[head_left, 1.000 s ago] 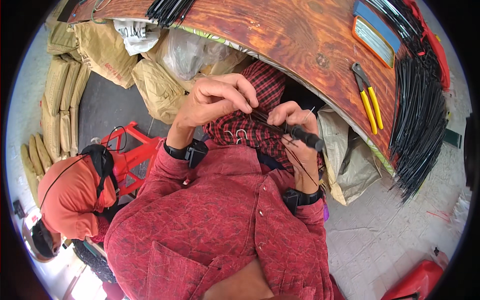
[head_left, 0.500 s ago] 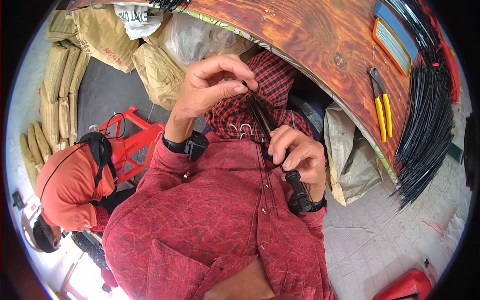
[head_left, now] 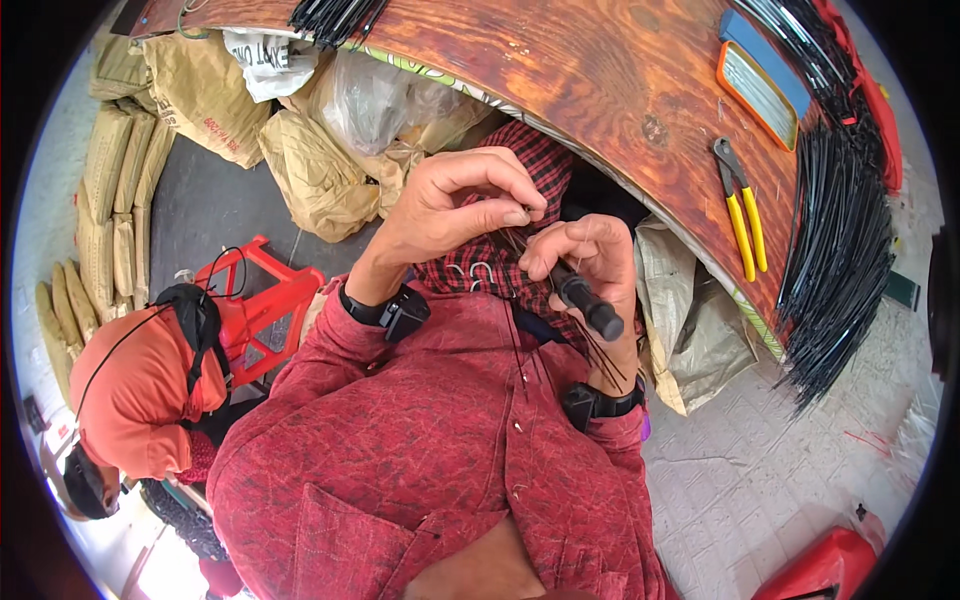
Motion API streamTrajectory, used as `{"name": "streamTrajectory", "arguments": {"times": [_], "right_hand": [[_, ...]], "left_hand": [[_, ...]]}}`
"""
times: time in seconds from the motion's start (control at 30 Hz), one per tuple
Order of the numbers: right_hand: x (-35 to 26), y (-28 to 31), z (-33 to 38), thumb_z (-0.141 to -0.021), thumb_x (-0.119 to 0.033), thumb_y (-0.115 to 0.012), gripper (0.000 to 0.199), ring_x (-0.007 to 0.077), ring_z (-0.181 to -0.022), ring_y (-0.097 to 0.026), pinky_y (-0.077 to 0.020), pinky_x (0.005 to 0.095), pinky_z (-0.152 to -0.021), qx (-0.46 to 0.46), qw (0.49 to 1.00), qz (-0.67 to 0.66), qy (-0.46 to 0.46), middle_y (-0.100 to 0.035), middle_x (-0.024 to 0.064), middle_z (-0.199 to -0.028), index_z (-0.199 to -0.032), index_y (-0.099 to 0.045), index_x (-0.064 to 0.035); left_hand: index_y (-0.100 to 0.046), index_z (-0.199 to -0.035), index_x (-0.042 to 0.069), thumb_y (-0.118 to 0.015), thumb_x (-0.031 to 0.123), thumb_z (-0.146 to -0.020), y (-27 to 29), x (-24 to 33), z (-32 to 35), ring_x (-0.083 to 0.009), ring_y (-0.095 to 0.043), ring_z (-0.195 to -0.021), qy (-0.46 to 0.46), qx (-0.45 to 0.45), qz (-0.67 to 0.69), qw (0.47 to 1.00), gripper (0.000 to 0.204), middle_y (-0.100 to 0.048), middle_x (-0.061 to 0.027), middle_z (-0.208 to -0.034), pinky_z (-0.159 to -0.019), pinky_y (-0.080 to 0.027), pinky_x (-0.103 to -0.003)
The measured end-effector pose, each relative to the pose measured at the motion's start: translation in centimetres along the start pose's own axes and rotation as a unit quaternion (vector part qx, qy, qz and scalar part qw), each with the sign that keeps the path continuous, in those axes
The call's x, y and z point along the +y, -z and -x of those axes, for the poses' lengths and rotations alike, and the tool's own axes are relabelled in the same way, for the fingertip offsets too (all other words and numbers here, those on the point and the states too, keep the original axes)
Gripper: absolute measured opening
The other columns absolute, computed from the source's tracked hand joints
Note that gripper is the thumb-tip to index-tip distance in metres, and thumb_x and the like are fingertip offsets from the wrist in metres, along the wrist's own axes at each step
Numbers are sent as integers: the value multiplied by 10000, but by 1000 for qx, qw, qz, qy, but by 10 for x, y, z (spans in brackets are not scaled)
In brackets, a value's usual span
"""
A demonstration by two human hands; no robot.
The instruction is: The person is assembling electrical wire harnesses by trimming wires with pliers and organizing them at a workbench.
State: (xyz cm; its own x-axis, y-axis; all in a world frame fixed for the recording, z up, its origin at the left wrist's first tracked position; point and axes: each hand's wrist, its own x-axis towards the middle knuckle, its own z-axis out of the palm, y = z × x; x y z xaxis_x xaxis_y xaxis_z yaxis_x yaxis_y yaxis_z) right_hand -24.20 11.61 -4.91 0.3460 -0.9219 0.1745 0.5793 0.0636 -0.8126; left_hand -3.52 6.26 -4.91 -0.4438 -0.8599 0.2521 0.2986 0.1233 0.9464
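Observation:
My left hand (head_left: 465, 205) is closed in a pinch, thumb against fingers, at the ends of thin dark strands (head_left: 515, 236). Just to its right, my right hand (head_left: 590, 250) grips a black cylindrical tool (head_left: 590, 308) with a stepped, rounded end that points down and toward me. The tool's other end is hidden behind the fingers. Loose strands trail below both hands, some across my red shirt and some beside my right wrist. A red-and-black checked cloth (head_left: 540, 165) lies over my lap beneath the hands.
A wooden table (head_left: 590, 70) curves ahead, carrying yellow-handled cutting pliers (head_left: 742, 215), an orange-rimmed tray (head_left: 760, 95) and a thick bundle of black strands (head_left: 840, 240). Paper sacks (head_left: 320, 175) lie left. A co-worker in orange (head_left: 135, 390) sits near a red stool (head_left: 265, 300).
Both hands have drawn closer together. The left moved right and slightly nearer me; the right moved up, turning the tool's rounded end toward me.

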Motion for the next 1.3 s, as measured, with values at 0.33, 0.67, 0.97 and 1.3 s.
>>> {"name": "streamTrajectory", "arguments": {"times": [0.33,0.67,0.97,1.3], "right_hand": [[0,10,-2,-816,-12,-766,311,187,-984,-634,-515,314,-864,20,999,35,14,-637,109,-1034,-1068,-585,-19],[-1,9,-9,-817,33,-773,318,126,-1003,-596,-495,283,-880,46,997,58,1,-614,51,-1088,-1067,-588,-31],[-7,14,-11,-777,24,-810,358,120,-954,-582,-490,276,-832,39,991,124,-3,-616,40,-1060,-1041,-579,-43],[-6,6,-21,-763,27,-791,342,128,-904,-593,-494,276,-808,67,966,241,62,-607,57,-1048,-1015,-569,-39]], "left_hand": [[-692,-1069,-27,-692,125,-932,-13,3,-2,-131,-599,-834,13,-41,31,999,205,-599,-92,-984,-722,-488,-261],[-703,-943,12,-731,149,-907,-28,-4,-9,-68,-506,-743,44,22,102,994,145,-569,-9,-874,-640,-391,-213],[-588,-909,31,-639,241,-981,-34,-1,-15,-80,-439,-810,16,-3,46,999,228,-459,12,-885,-712,-364,-240],[-575,-895,31,-631,252,-980,-34,-8,-16,-109,-450,-831,-15,35,41,998,244,-467,1,-873,-750,-373,-256]]}}
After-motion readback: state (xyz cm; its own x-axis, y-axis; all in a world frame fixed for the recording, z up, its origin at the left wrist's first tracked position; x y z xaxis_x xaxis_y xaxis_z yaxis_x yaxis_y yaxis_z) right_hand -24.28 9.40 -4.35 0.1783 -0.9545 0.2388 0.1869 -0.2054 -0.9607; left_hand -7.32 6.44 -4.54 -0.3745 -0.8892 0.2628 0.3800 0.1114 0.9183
